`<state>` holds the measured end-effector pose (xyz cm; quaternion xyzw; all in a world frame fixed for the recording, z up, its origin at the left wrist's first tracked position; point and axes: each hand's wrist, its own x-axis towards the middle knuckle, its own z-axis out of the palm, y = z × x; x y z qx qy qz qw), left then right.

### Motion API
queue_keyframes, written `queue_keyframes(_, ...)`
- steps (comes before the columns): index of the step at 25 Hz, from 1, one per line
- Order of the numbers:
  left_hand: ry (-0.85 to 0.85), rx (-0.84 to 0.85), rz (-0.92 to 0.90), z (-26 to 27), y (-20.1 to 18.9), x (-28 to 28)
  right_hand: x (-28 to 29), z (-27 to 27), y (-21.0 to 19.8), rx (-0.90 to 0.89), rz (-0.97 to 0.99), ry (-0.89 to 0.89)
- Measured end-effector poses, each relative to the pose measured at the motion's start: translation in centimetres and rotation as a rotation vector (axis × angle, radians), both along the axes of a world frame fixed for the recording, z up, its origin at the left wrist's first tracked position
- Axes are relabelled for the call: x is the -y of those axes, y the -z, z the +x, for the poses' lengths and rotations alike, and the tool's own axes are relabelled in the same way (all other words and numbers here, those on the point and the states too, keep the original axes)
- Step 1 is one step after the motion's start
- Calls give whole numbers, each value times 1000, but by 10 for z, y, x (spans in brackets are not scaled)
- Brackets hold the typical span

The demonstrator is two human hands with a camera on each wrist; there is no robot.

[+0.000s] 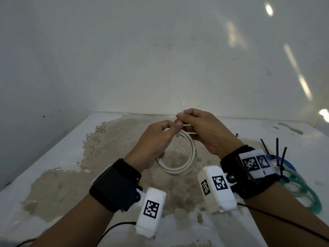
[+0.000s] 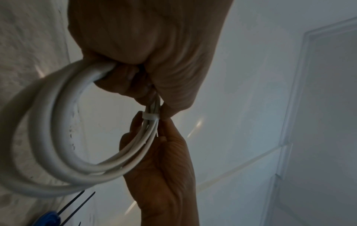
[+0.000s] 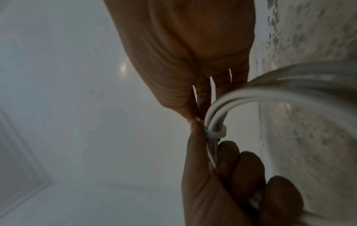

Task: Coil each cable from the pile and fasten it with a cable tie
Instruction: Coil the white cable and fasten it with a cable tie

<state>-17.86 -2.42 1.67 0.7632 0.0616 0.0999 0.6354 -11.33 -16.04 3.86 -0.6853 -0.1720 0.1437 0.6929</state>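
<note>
A white cable [image 1: 188,157] [image 2: 58,137] [image 3: 270,85], wound into a coil of several loops, hangs in the air above the table [image 1: 58,157]. My left hand [image 1: 170,125] [image 2: 148,94] grips the coil's top, with the fingers curled round the bundled strands. A white cable tie [image 2: 150,118] [image 3: 215,133] is looped round the strands just beside that grip. My right hand [image 1: 181,117] [image 3: 193,120] pinches the tie's tail, whose thin end [image 1: 183,106] points up above the fingers.
At the right lie a blue coil [image 1: 284,162] and a green coil [image 1: 306,191], each bound with black cable ties [image 1: 283,157]. The white tabletop has a large worn brown patch [image 1: 110,139]. A white wall stands close behind, and the table's left edge runs diagonally.
</note>
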Motion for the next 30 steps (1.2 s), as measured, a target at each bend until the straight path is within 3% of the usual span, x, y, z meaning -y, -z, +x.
queue_keyframes(3, 10, 21, 31, -1, 7, 3, -4, 0, -2, 157, -19, 111)
queue_keyframes(6, 43, 26, 20, -5, 12, 6, -6, -4, -2, 234, -22, 109)
queue_keyframes(10, 58, -24, -58, -1, 12, 2, -6, -2, 4, 71, 22, 114)
queue_keyframes(15, 3, 6, -207, 8, 10, -7, 14, -15, 10, -174, -214, -75)
queue_keyframes(20, 21, -26, -399, 19, 11, 3, 4, -21, 30, -164, 76, 172)
queue_keyframes(27, 133, -107, -702, 19, 8, 3, 11, -14, 30, -197, 264, 180)
queue_keyframes(30, 77, -95, -664, 21, 12, 4, 12, -15, 31, -183, 266, 134)
